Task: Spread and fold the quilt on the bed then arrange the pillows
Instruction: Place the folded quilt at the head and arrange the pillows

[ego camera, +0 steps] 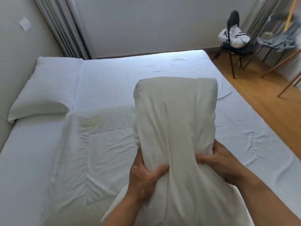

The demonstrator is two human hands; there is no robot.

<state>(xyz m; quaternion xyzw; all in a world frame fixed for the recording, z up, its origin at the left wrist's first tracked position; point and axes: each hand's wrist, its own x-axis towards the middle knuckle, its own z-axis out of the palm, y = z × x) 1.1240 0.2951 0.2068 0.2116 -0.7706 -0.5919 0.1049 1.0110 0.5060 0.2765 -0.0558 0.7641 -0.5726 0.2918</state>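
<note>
We've got the pillow point(175, 115) upright, both hands' fingers point(160, 168) squeezing its lower end, ready to set by the other pillow point(47, 88).

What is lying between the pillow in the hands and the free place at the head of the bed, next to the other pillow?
The folded quilt lies on the bed below and left of the held pillow, reaching the corner of the other pillow. The sheet near the headboard looks bare. Both the left hand and right hand grip the pillow above it.

Both hands, left hand point(146, 175) and right hand point(216, 159), clutch a raised pillow point(175, 115) above the folded quilt point(91, 144).
</note>
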